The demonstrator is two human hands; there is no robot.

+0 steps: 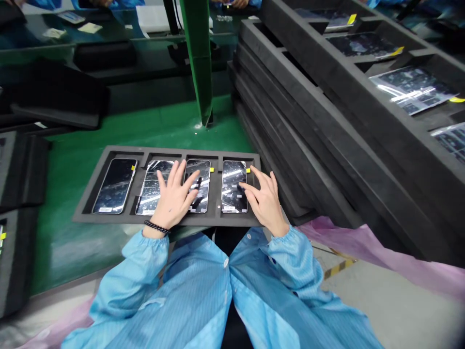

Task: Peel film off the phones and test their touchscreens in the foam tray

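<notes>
A dark grey foam tray [145, 219] lies across the bench in front of me, with a phone in each of its compartments. My left hand [175, 196] is open, fingers spread, over the second phone from the left [147, 194] and the edge of the phone beside it [204, 191]. At the rightmost phone [232, 194], my right hand [264, 196] has its thumb at the screen's right edge and its index finger by a small yellow tab [248, 170]. Those fingers are apart. The leftmost phone [115, 186] lies untouched, also with a yellow tab.
To the right rises a tall stack of foam trays [290, 111], its top one holding more screens with yellow tabs. A green post [198, 58] stands behind my tray on the green bench [145, 126]. More foam trays [22, 165] sit at left. Co-workers' blue sleeves show at the far edge.
</notes>
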